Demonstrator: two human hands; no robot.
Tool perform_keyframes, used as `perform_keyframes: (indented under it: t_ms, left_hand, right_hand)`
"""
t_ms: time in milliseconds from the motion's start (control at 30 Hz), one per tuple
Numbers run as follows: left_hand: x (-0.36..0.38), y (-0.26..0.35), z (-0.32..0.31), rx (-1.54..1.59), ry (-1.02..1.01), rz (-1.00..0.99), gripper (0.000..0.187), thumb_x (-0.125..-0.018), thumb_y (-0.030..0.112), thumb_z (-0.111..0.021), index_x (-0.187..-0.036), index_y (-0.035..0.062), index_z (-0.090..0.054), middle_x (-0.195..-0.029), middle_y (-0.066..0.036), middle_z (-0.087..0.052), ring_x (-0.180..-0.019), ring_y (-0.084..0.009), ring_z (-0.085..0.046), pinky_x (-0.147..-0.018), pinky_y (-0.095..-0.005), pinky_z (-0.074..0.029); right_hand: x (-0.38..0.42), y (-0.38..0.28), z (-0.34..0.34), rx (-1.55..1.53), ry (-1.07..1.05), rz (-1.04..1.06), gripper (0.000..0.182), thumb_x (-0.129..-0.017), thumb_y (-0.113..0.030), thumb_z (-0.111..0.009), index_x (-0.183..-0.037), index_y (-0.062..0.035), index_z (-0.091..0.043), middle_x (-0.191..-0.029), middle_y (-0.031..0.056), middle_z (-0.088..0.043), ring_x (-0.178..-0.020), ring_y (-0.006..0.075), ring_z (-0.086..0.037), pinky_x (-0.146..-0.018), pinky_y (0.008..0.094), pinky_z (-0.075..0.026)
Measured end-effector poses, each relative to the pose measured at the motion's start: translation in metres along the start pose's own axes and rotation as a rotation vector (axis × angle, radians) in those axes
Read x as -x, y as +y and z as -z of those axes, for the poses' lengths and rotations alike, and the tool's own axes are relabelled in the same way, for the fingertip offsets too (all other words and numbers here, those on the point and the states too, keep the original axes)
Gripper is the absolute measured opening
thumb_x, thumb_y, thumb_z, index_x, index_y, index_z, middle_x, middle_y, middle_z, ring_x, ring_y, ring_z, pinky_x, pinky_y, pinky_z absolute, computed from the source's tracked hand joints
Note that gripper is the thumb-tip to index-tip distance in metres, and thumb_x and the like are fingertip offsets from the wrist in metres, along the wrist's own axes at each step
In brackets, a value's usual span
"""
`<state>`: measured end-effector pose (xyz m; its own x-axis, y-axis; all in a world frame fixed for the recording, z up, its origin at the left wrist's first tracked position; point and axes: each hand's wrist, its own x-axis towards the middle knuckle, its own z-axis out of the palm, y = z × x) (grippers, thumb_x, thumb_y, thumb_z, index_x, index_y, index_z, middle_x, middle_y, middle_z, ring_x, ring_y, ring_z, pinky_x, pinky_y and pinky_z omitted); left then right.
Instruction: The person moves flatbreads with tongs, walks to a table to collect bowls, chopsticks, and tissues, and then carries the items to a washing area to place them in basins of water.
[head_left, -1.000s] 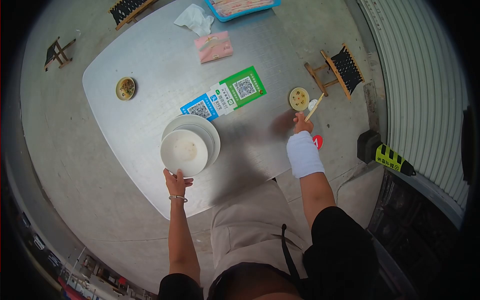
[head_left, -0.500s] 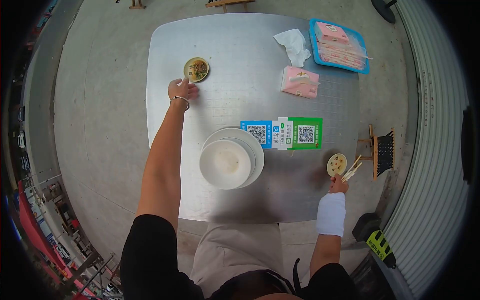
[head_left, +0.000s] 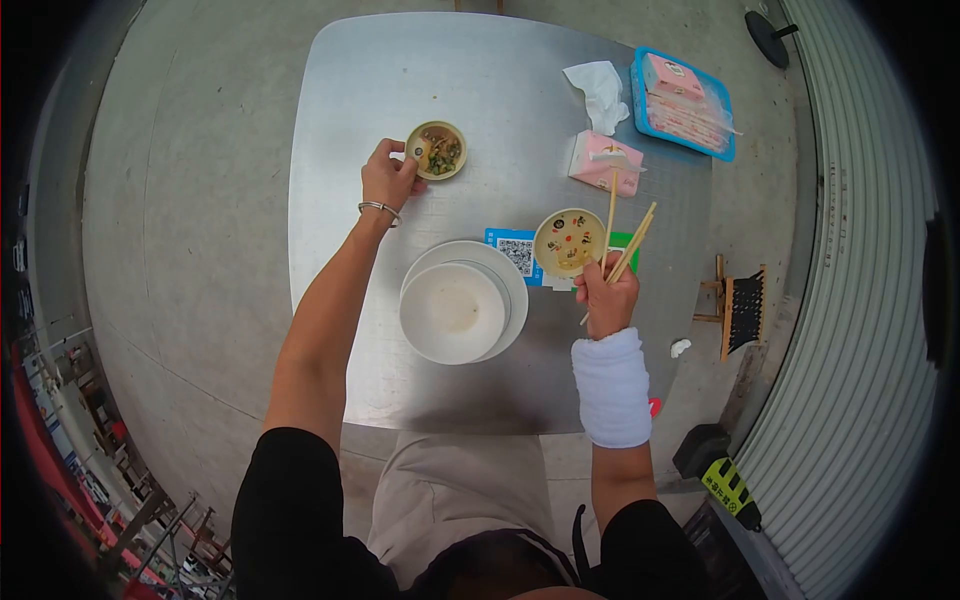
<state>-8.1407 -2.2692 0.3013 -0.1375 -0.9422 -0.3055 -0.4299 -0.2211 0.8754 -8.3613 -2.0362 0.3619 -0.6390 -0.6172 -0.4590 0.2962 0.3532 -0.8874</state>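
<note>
My left hand (head_left: 388,178), a metal bangle at its wrist, grips the near rim of a small sauce dish (head_left: 437,151) holding brown and green food scraps. In my right hand (head_left: 610,298) are a second sauce dish (head_left: 568,240), patterned inside and nearly bare, and several wooden chopsticks (head_left: 633,243) fanned apart. A white towelling band (head_left: 611,388) wraps that wrist. The right dish is above the payment-code cards (head_left: 515,252) and partly hides them. Between my arms stands a stack of white bowls (head_left: 453,313), the top one with a little residue in it.
A pink tissue pack (head_left: 605,163) and a crumpled tissue (head_left: 598,95) lie toward the far right of the metal table (head_left: 480,90). A blue basket (head_left: 638,92) with packets sits at the corner. On the floor are a woven stool (head_left: 744,312) and a white scrap (head_left: 680,348).
My left hand has closed on the food dish, which is now farther right. My right hand has lifted its dish and chopsticks leftward from the table's right edge, over the code cards.
</note>
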Motion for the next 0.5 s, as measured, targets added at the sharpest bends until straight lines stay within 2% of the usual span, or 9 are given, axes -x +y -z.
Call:
perform_keyframes:
  t_ms: [133, 233, 267, 367, 467, 500]
  left_hand:
    - [0.068, 0.012, 0.006, 0.060, -0.115, 0.020, 0.019, -0.082, 0.009, -0.055, -0.096, -0.0041, -0.052, -0.062, -0.011, -0.063, -0.052, -0.0145, -0.064, -0.044, -0.0246, -0.051]
    - [0.116, 0.021, 0.010, 0.149, -0.171, 0.073, 0.020, -0.083, 0.011, -0.055, -0.097, -0.0038, -0.052, -0.060, -0.010, -0.062, -0.052, -0.0138, -0.063, -0.045, -0.0242, -0.052]
    - [0.128, 0.023, 0.012, 0.149, -0.185, 0.081, 0.019, -0.084, 0.009, -0.053, -0.098, -0.0037, -0.051, -0.062, -0.010, -0.063, -0.054, -0.0141, -0.064, -0.047, -0.0239, -0.052]
    - [0.154, 0.021, 0.019, 0.154, -0.186, 0.053, 0.018, -0.086, 0.008, -0.051, -0.100, -0.0034, -0.050, -0.064, -0.009, -0.063, -0.056, -0.0143, -0.064, -0.049, -0.0235, -0.053]
    - [0.180, 0.002, 0.021, 0.135, -0.157, 0.027, 0.020, -0.085, 0.010, -0.053, -0.101, -0.0024, -0.049, -0.060, -0.011, -0.062, -0.054, -0.0162, -0.065, -0.048, -0.0248, -0.052]
    - [0.185, -0.004, 0.021, 0.122, -0.146, 0.013, 0.021, -0.085, 0.011, -0.053, -0.101, -0.0020, -0.049, -0.059, -0.011, -0.061, -0.053, -0.0171, -0.065, -0.048, -0.0256, -0.052]
  right_hand:
    - [0.008, -0.019, -0.058, 0.219, -0.045, 0.329, 0.010, -0.078, -0.005, -0.061, -0.077, -0.0031, -0.052, -0.062, 0.0071, -0.057, -0.048, 0.0126, -0.054, -0.045, 0.0251, -0.044]
    - [0.016, -0.014, -0.075, 0.538, -0.023, 0.834, 0.010, -0.075, -0.002, -0.064, -0.079, -0.0027, -0.055, -0.066, 0.0101, -0.058, -0.055, 0.0186, -0.059, -0.050, 0.0279, -0.046]
    - [0.019, -0.008, -0.076, 0.516, -0.069, 0.893, 0.015, -0.071, -0.002, -0.068, -0.082, -0.0032, -0.058, -0.068, 0.0117, -0.059, -0.058, 0.0246, -0.059, -0.052, 0.0301, -0.047]
    - [0.024, 0.004, -0.074, 0.422, -0.136, 1.097, 0.017, -0.070, -0.003, -0.070, -0.083, -0.0035, -0.059, -0.069, 0.0111, -0.060, -0.058, 0.0254, -0.059, -0.054, 0.0306, -0.048]
    - [0.036, 0.011, -0.070, 0.434, -0.225, 1.155, 0.018, -0.069, -0.001, -0.069, -0.084, -0.0019, -0.059, -0.069, 0.0117, -0.060, -0.062, 0.0231, -0.061, -0.055, 0.0307, -0.048]
    - [0.040, 0.013, -0.069, 0.439, -0.195, 1.021, 0.017, -0.070, -0.001, -0.068, -0.083, -0.0011, -0.058, -0.068, 0.0115, -0.060, -0.061, 0.0215, -0.061, -0.053, 0.0302, -0.049]
